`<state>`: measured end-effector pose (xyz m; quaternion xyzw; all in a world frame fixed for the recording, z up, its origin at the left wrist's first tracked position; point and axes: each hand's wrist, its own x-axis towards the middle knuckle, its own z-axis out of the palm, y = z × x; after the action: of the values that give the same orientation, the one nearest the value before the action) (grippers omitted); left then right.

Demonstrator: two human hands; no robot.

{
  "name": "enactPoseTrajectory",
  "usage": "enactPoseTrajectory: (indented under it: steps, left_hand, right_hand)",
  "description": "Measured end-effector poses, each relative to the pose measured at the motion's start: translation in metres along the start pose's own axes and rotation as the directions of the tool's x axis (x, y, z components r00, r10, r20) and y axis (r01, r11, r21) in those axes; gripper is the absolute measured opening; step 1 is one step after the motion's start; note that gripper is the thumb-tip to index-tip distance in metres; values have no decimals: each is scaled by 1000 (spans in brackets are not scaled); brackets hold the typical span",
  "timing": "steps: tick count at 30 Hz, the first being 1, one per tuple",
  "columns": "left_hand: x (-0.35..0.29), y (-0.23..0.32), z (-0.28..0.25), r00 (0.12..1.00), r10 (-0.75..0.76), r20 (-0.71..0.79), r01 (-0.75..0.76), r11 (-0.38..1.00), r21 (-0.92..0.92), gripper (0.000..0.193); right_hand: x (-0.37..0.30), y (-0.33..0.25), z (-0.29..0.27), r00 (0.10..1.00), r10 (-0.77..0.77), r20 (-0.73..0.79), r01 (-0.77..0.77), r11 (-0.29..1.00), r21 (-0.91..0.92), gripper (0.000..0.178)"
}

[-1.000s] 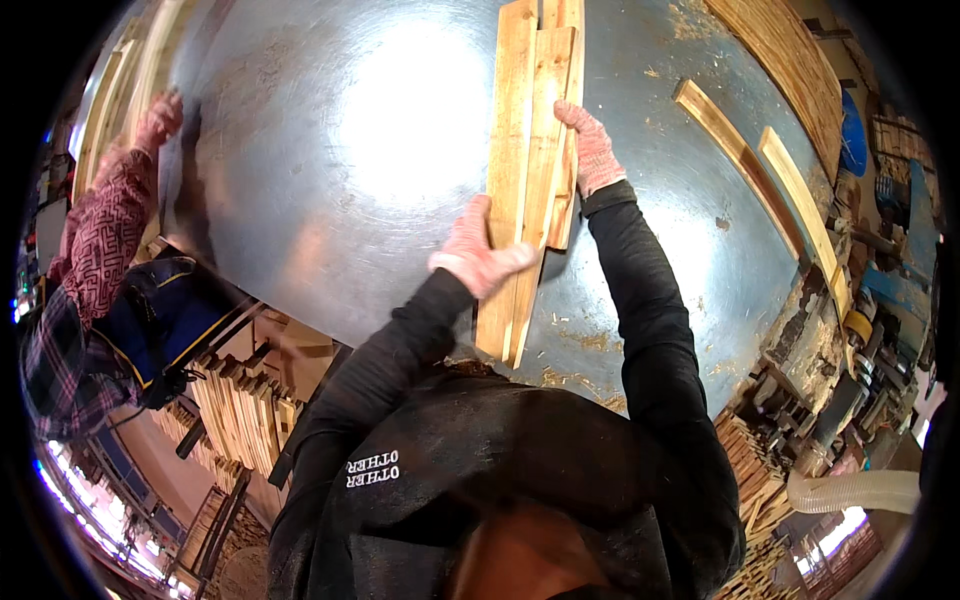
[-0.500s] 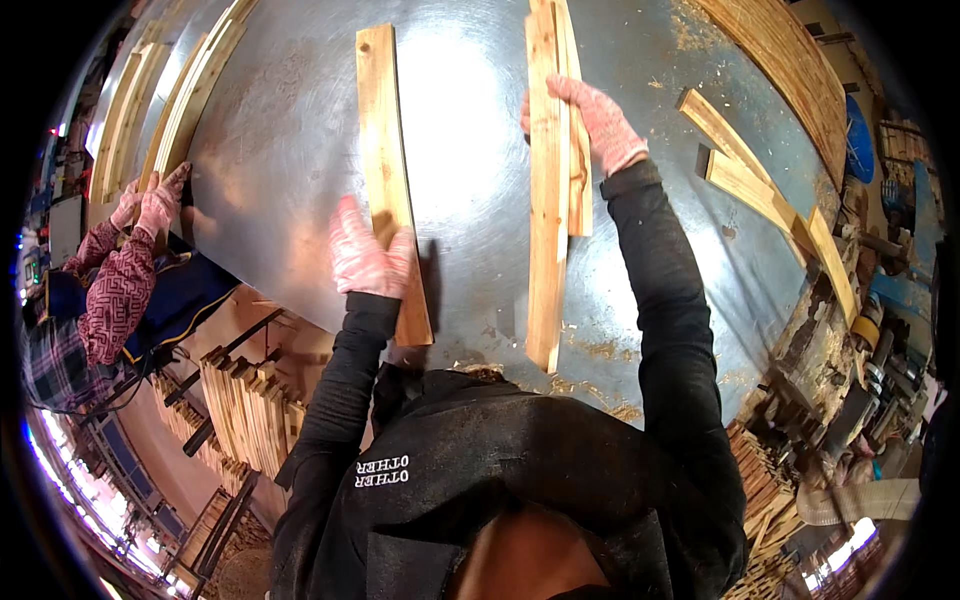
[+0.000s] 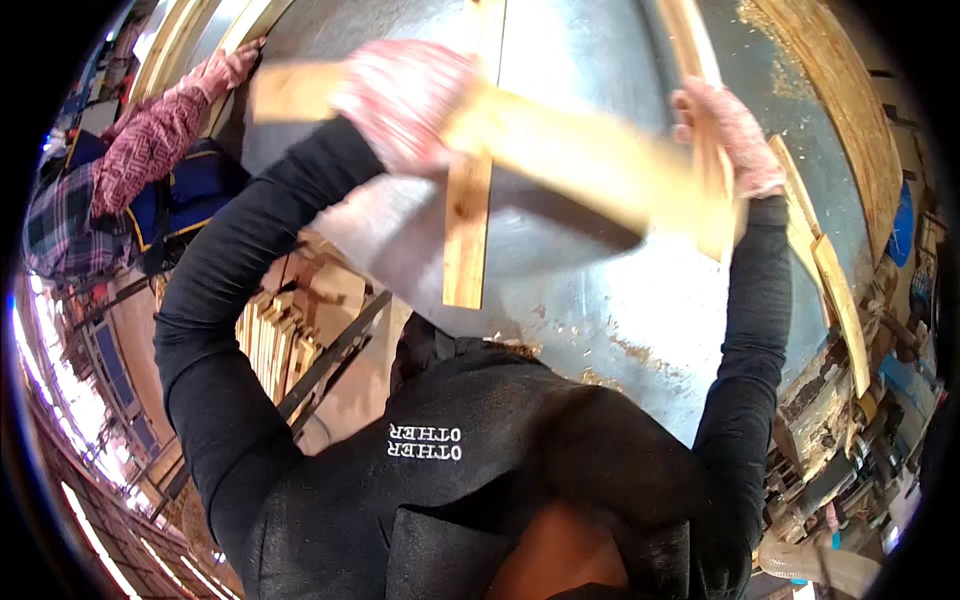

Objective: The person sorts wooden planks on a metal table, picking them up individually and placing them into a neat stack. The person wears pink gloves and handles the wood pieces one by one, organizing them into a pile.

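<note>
The person's gloved left hand (image 3: 405,105), on a lengthwise board half a second ago, now holds a crosswise board (image 3: 560,150) raised over the metal bench (image 3: 650,325). The right hand (image 3: 730,135) has shifted further right with its narrow boards (image 3: 688,35). The left grip is clasped over the crosswise board, nearer its left end; the right grip pinches the narrow boards between thumb and fingers. Beneath the crosswise board, a lengthwise board (image 3: 466,240) lies on the bench, partly covered. Motion blurs the left hand, hiding its fingertips, and smears the crosswise board's right end near the right hand; whether they touch cannot be told. The narrow boards run past the top edge.
</note>
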<state>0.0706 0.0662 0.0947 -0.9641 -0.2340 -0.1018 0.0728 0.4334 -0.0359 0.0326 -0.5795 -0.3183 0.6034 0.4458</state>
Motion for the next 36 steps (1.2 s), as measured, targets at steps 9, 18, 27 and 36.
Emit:
enactPoseTrajectory:
  steps: [9, 18, 27, 36]
  left_hand:
    - [-108, -121, 108, 423, -818, 389, 821, 528, 217, 69]
    - [-96, -95, 110, 541, -813, 214, 805, 575, 148, 94]
    - [-55, 112, 114, 685, -545, 483, 625, 781, -4, 101]
    - [-44, 26, 13, 936, -175, -306, 224, 966, 132, 70]
  right_hand:
    - [-26, 79, 30, 961, 42, 273, -248, 565, 787, 57]
    - [-14, 67, 39, 981, 48, 189, -152, 796, 586, 86]
    - [0, 71, 63, 994, 61, 86, -90, 919, 385, 64]
    - [-8, -8, 69, 941, 215, 262, 82, 605, -792, 41]
